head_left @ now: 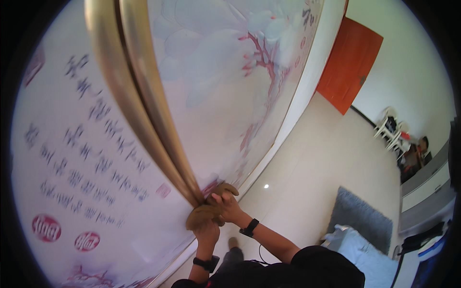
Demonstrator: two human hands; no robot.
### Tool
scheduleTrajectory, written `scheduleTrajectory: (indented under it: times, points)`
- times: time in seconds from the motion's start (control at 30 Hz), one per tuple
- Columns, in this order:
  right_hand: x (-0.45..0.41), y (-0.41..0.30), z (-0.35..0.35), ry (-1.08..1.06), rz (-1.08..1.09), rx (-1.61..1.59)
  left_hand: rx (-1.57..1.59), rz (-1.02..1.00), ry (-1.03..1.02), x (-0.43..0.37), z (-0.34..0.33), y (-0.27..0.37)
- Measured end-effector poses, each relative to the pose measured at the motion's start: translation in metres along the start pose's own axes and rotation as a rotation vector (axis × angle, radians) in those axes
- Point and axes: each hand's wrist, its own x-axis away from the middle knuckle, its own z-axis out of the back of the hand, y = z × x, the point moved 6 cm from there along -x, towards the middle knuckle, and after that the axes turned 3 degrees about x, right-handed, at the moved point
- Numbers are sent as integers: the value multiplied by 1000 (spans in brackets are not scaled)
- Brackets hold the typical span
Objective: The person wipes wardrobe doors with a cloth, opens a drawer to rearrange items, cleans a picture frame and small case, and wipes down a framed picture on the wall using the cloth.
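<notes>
Two long gold-coloured metal handles (147, 104) run side by side down a pair of large panels printed with flowers and dark characters (212, 75). At the lower end of the handles, my left hand (207, 232) is on a brown cloth (201, 217) that lies against the metal. My right hand (228, 207), its fingers bent, grips another brown cloth part (225, 189) just beside it. Whether the two brown parts are one cloth I cannot tell. Each wrist wears a black band.
An orange door (351, 66) stands at the upper right. White plastic chairs (390, 126) with things on them line the far wall, near a seated person. A grey rug (360, 219), a light-blue covered piece (363, 252) and a grey-and-white cabinet (425, 194) are at the right.
</notes>
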Motion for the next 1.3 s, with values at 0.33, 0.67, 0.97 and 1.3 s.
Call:
scheduleTrajectory:
  times: [0.33,0.67,0.97,1.3]
  points:
    - [-168,68,155,298,51,-21,543,209,-307,-90,-30,72]
    - [-215,195,199,408,-17,-128,132,-140,202,-220,-25,183]
    - [-221,370,225,365,-95,7,-170,-71,178,-310,-150,265]
    - [-141,465,136,209,55,-76,-545,-278,133,-325,-279,262]
